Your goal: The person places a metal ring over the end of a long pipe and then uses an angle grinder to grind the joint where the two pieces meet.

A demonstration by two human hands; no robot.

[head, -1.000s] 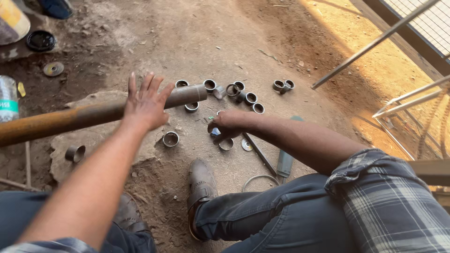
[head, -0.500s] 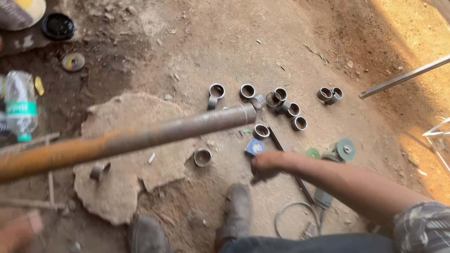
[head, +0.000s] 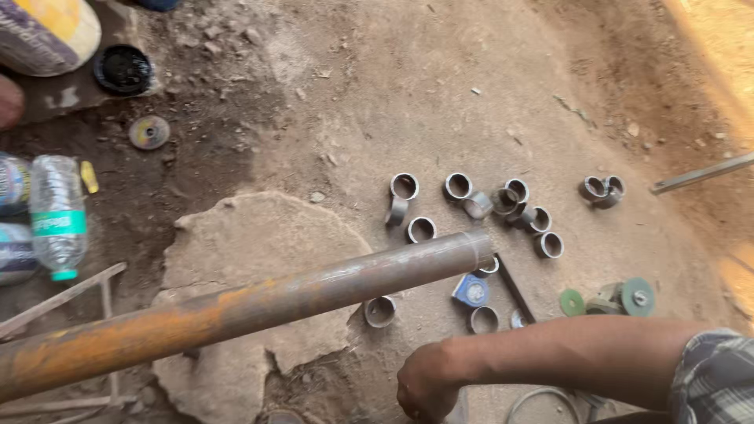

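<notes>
Head view. A long rusty steel pipe crosses the frame from the lower left edge up toward the centre, its open cut end above a scatter of short cut pipe rings lying on the dirt floor. The rings lie loosely in the right half of the floor, some touching; one ring sits just below the pipe at the edge of a flat stone slab, and a separate pair lies nearer the right edge.

The right hand is at the bottom edge, wrist bent and fingers curled downward; what its grip encloses, if anything, cannot be told, since the fingertips are cut off by the frame. The left hand is out of view, so its grip cannot be reported; what carries the pipe is not shown.

Also on the floor: a blue-capped small part and an angle grinder with a green disc close to the right forearm, a plastic bottle at the left edge, and a worn grinding disc in the upper left.

Step, as judged: the pipe is being positioned over the slab among pieces already cut. Any following move would call for steadying the pipe's free end.
</notes>
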